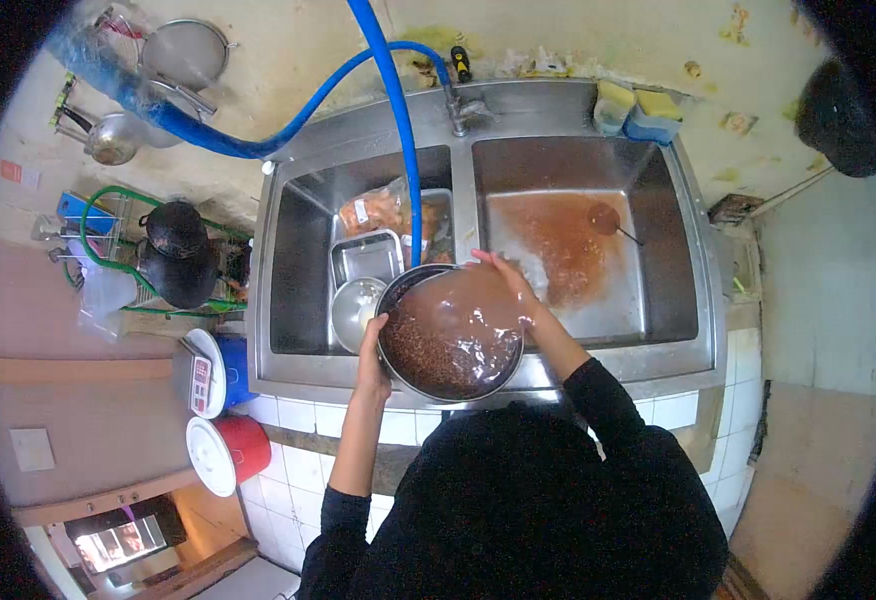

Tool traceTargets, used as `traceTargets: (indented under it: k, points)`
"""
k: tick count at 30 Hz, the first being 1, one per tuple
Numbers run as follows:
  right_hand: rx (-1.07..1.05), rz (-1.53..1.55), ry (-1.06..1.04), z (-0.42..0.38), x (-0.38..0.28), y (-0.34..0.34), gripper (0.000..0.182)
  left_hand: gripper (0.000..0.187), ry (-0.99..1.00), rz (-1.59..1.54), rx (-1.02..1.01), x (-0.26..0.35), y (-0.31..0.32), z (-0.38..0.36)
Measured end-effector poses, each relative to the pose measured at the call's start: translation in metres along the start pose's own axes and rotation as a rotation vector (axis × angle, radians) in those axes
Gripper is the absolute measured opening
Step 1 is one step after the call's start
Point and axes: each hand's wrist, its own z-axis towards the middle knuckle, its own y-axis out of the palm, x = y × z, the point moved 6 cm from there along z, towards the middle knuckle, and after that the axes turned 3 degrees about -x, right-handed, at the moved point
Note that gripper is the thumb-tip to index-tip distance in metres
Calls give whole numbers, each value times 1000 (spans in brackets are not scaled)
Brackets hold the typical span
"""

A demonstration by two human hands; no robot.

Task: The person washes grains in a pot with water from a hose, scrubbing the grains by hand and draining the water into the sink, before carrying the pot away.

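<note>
A round metal pot (pixel 410 387) is held over the near edge of the sink, just below the divider. Reddish-brown grains (pixel 428 350) lie under murky brown water in it, and light glints on the surface. My left hand (pixel 371 358) grips the left rim, thumb on top. On the far right side, my right hand (pixel 514 284) holds the rim with its fingers reaching over the edge. Brown water (pixel 558 235) with loose bits spreads across the floor of the right basin (pixel 668 290), where a round strainer or ladle (pixel 605 219) lies.
The left basin (pixel 303 260) holds a steel tray (pixel 368 258), a metal bowl (pixel 354 315) and bagged orange food (pixel 376 208). A blue hose (pixel 403 130) hangs into it from above. Sponges (pixel 653 105) sit at the back right; lidded buckets (pixel 243 447) stand at left.
</note>
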Motion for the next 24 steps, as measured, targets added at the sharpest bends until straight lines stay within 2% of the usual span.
traceTargets:
  k: [2,5,12,14,16,18,24]
  points:
    - [13,-96,-37,1,-7,-6,47,55,-8,22,28,1,3,-3]
    - [4,-53,-58,15,0,-32,47,57,-10,53,11,4,9,-5]
    - [56,-34,-66,15,-1,-39,48,60,-16,67,47,2,9,-4]
    - [76,-180,-119,19,-6,-49,48,60,-4,76,77,3,6,-2]
    - [53,-149,-107,18,-5,-47,47,61,24,71,-28,5,15,-3]
    - [58,-82,-91,19,-4,-48,47,61,17,67,-18,4,10,1]
    - [93,-134,-154,12,-10,-48,48,61,-11,77,-26,9,24,-9]
